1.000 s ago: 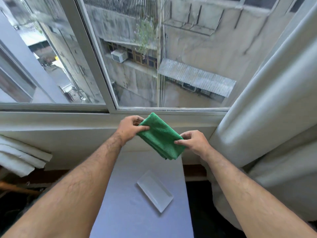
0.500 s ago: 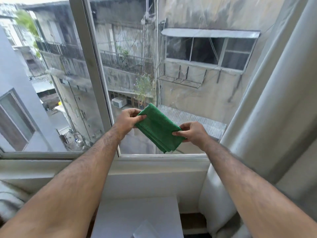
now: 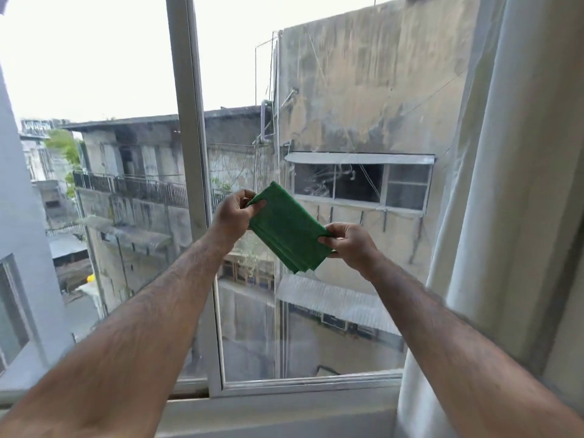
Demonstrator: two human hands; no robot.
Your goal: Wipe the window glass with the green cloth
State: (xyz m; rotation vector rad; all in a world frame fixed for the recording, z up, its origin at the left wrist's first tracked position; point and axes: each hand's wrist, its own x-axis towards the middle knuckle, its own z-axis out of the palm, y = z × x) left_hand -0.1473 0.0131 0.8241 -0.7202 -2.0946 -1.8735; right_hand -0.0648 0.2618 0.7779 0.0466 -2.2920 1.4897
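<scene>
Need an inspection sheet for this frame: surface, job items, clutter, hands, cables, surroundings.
Surface: window glass, right pane, closed; smudges hard to judge.
Job's things: green cloth, folded, held up in front of the glass; contact with it not shown.
Clutter: nothing seen.
Hands: left hand pinches the cloth's upper corner; right hand pinches its lower right edge.
Cables: thin wires outside, on the far building.
Surroundings: white window frame left of the cloth; pale curtain at right.
</scene>
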